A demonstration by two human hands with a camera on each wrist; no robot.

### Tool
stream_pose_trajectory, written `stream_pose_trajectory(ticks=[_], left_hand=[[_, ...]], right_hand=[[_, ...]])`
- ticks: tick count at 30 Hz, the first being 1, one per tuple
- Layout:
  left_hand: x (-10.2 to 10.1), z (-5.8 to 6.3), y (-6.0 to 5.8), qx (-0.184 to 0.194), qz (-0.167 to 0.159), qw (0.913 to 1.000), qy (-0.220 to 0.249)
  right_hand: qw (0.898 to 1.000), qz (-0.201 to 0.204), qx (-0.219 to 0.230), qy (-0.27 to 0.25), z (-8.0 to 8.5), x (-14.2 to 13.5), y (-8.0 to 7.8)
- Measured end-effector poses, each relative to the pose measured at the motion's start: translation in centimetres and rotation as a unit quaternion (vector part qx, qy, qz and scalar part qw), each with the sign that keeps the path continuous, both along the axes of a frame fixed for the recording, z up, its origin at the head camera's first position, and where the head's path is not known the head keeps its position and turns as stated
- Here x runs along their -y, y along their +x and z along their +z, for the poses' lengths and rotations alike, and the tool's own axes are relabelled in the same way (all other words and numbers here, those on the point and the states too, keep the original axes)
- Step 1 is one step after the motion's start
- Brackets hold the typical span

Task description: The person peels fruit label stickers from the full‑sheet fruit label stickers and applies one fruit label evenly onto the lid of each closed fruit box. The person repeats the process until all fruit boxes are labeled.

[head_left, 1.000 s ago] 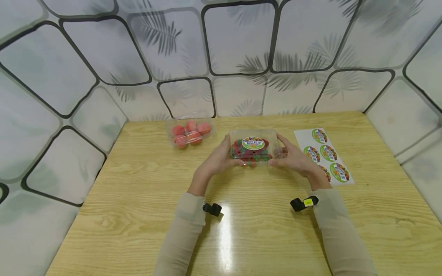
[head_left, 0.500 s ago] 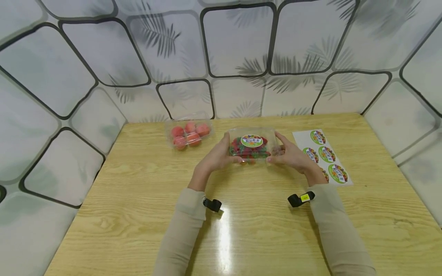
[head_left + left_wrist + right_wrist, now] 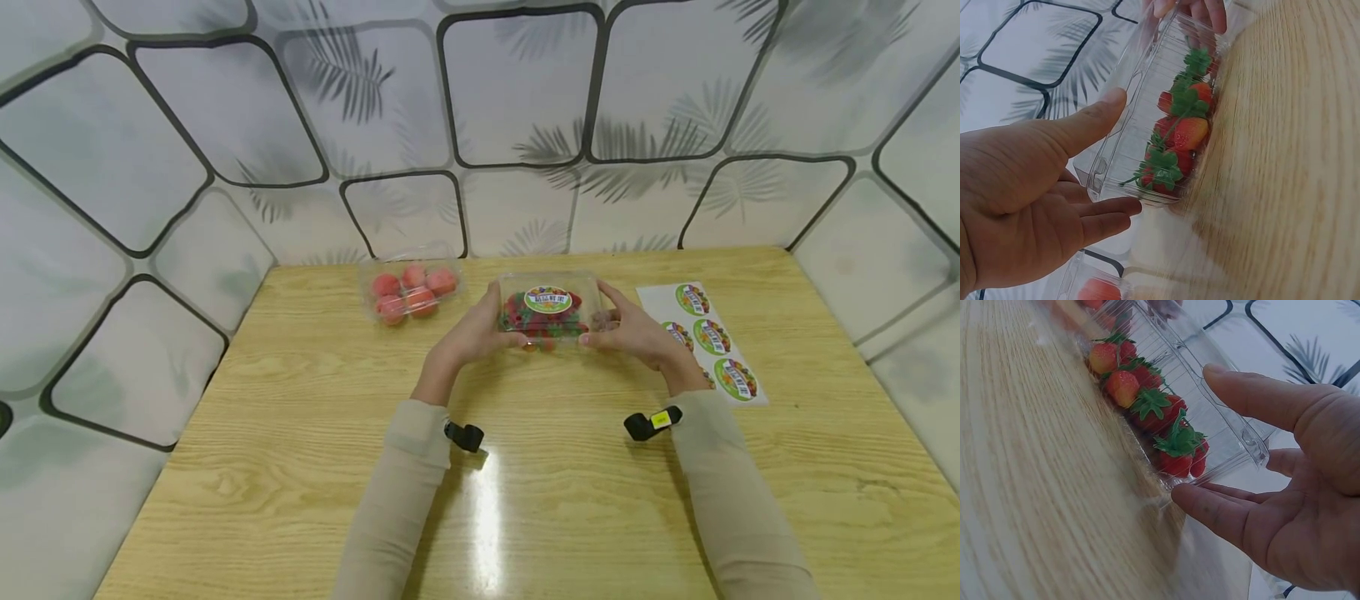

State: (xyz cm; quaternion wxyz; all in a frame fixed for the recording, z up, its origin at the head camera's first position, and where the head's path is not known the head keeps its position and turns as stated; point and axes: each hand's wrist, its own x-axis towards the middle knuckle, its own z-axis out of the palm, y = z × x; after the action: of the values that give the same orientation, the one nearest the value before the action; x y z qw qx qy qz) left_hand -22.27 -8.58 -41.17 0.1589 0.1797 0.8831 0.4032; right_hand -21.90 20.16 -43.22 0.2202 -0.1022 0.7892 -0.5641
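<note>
Clear box (image 3: 547, 279) of strawberries (image 3: 1124, 389), label (image 3: 547, 299) on, seemingly done; over table (image 3: 300, 467), fingers of left hand (image 3: 478, 332) and right hand (image 3: 628, 335) clasping its ends. Second box (image 3: 366, 285), leftward: no label visible, apparently outstanding.

I see both sleeved arms, the left arm (image 3: 397, 508) and right arm (image 3: 738, 500), slanting toward the table's (image 3: 262, 467) far edge, wrists (image 3: 438, 379) bare. Near that edge, my left hand (image 3: 476, 329) and right hand (image 3: 636, 335) grip from opposite sides, palms facing, thumbs (image 3: 1094, 120) pointing inward, fingers (image 3: 1213, 511) separated from them.
</note>
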Motion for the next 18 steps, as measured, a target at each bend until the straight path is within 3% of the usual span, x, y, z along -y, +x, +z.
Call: stream_pose_trajectory(ticks=[18], left_hand=[[-0.01, -0.10, -0.91, 0.011, -0.004, 0.9999, 0.003]], right_hand=[[1.000, 0.010, -0.010, 0.001, -0.10, 0.03, -0.73]])
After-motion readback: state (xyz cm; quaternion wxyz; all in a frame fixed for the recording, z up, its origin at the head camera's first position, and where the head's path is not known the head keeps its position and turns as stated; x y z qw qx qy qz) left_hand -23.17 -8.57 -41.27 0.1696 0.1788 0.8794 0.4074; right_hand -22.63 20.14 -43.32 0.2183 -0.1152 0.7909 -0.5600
